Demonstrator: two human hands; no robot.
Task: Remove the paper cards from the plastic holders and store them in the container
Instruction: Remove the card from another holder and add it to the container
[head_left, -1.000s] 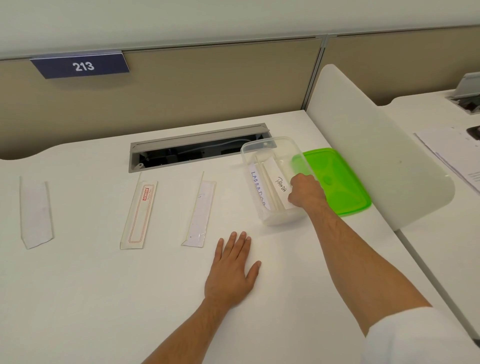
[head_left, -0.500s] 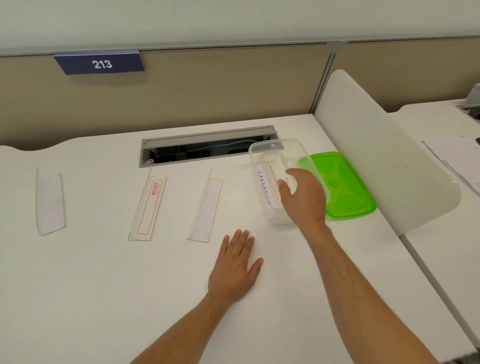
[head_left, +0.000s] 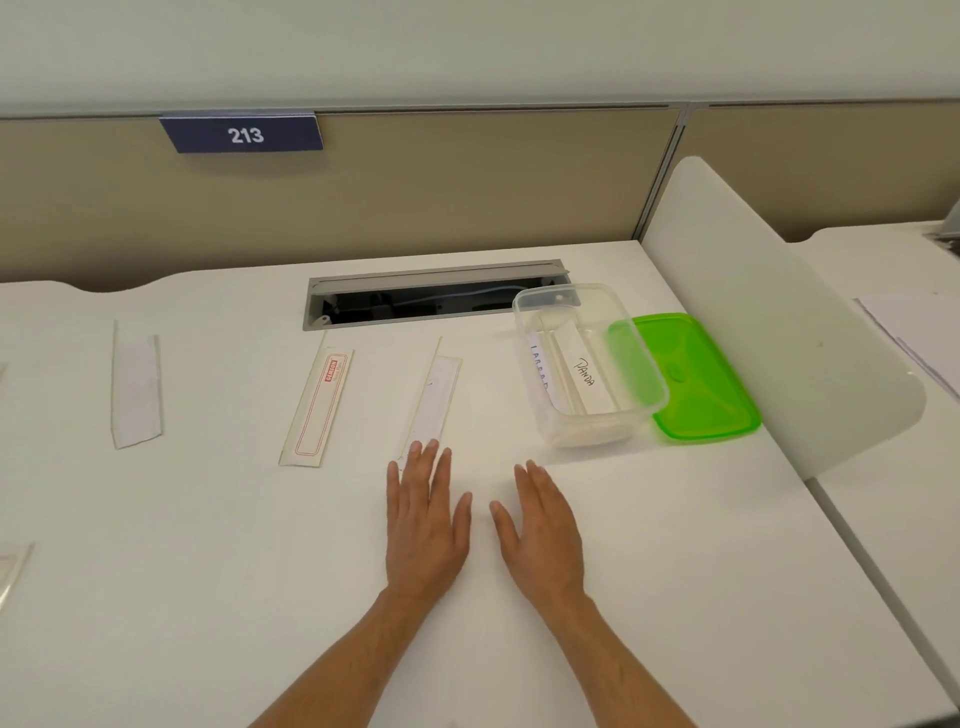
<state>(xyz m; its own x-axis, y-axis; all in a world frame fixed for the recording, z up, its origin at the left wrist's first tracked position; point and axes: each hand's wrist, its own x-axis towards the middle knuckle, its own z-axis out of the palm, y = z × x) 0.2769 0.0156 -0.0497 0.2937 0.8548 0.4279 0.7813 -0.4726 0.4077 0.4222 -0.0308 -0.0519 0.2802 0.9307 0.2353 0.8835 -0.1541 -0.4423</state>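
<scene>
Right hand left container, apparently resting flat.

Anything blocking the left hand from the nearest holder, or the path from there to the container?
Nothing visible. The left hand lies flat with fingertips at the near end of the holder. Only bare desk lies between it and the open container; the green lid sits beyond it.

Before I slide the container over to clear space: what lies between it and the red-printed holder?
One plastic holder with a white card, seen in the head view.
</scene>
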